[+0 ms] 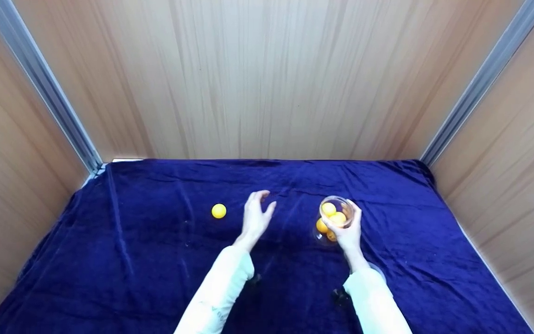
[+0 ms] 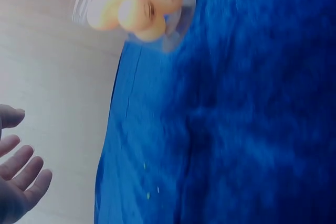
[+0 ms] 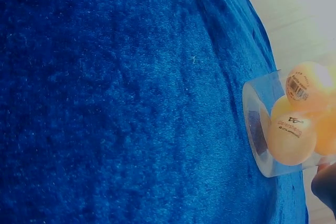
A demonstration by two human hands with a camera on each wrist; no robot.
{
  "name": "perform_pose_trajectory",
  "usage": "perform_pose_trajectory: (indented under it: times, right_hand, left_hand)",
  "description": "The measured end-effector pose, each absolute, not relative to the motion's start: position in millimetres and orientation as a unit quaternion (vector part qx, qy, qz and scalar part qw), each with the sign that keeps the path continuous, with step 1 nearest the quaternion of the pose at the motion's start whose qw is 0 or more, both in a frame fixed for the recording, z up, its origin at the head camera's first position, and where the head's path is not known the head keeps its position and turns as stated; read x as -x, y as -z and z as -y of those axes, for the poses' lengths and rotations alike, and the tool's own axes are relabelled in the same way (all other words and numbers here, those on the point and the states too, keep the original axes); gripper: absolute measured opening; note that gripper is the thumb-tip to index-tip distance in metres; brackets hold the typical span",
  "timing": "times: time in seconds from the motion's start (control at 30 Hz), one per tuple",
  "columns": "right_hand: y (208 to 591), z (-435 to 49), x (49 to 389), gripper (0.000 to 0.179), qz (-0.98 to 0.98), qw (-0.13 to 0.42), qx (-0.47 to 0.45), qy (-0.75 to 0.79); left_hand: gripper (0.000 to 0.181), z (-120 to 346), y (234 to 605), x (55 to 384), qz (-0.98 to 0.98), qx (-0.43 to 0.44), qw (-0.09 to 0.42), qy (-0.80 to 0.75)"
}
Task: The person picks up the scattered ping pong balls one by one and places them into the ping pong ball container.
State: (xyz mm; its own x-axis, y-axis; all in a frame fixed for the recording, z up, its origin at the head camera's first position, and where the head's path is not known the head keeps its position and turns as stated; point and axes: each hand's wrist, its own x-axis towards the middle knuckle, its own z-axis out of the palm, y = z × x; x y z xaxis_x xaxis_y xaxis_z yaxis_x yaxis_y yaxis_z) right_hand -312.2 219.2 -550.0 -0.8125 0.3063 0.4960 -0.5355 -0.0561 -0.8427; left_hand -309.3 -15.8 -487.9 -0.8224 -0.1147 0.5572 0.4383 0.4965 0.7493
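Note:
My right hand [image 1: 351,232] grips a clear plastic cup [image 1: 319,237] with fingers and thumb around its upper part. Inside the cup are several orange table tennis balls [image 1: 328,209]; printed marks on a ball [image 3: 292,139] show in the right wrist view. One more orange table tennis ball [image 1: 219,211] lies on the blue cloth, left of my left hand [image 1: 255,215]. That hand holds nothing, its fingers loosely bent and thumb apart, between the lone ball and the cup. In the left wrist view its fingers [image 2: 23,169] are spread at the lower left.
Dark blue velvet cloth [image 1: 155,278] with creases covers the table. Wood-grain panels [image 1: 267,83] enclose the back and both sides, with metal posts [image 1: 47,88] at the corners. A clear rounded object [image 1: 378,270] shows partly behind the right sleeve; its kind is hidden.

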Motion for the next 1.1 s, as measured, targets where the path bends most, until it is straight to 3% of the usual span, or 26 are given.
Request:
perform_pose_trajectory:
  times: [0.23, 0.47, 0.77, 1.1]
  right_hand:
    - [582, -235, 332, 0.082, 0.611, 0.283, -0.126, -0.729]
    - [592, -236, 337, 0.082, 0.646, 0.308, -0.111, -0.69]
    - [578, -233, 328, 0.081, 0.63, 0.293, -0.118, -0.709]
    - [559, -224, 318, 0.08, 0.628, 0.292, -0.102, -0.714]
  left_hand:
    - [0.025, 41, 495, 312, 0.822, 0.075, 0.293, 0.482]
    - [0.027, 63, 504, 314, 0.835, 0.052, 0.294, 0.462]
    - [0.029, 88, 517, 319, 0.848, 0.01, 0.292, 0.441]
    - [0.039, 106, 529, 324, 0.867, -0.034, 0.248, 0.431]
